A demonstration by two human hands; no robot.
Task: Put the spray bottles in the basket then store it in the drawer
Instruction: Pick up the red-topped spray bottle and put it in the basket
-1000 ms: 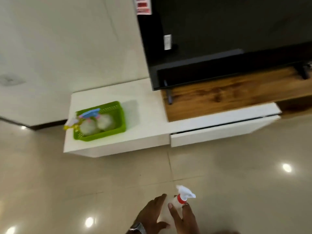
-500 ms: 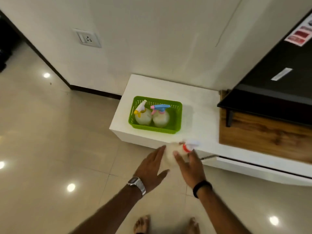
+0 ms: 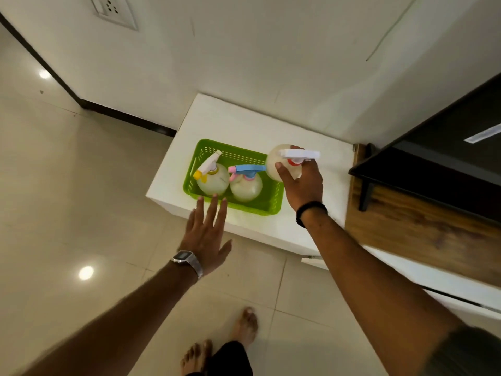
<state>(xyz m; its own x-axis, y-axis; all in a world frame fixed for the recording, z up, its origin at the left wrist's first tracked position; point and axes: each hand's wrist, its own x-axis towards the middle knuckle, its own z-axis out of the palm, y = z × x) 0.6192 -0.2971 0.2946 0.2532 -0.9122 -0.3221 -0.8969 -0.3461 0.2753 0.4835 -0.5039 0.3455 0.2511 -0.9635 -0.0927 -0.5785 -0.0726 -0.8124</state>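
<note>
A green perforated basket [image 3: 267, 206] rests on the left end of a low white cabinet [image 3: 271, 131]. Two pale spray bottles stand inside it: one with a white-and-yellow nozzle [image 3: 212, 179] on the left, one with a blue-and-pink nozzle [image 3: 246, 185] beside it. My right hand [image 3: 302, 185] grips a third spray bottle [image 3: 279, 158], white trigger and red collar, held over the basket's right end. My left hand [image 3: 207, 232] is flat with fingers spread, fingertips at the basket's near rim, holding nothing.
A drawer front [image 3: 461, 299] runs along the cabinet at the lower right under a wooden top [image 3: 423, 232]. A black unit [image 3: 433, 158] stands on the wood. A wall socket [image 3: 113, 10] is on the wall. My bare feet [image 3: 244, 327] are on the tiled floor.
I have stepped closer to the cabinet. My right hand carried the red-collared bottle up over the basket's right end, and my left hand let go of it and reached to the basket's near rim.
</note>
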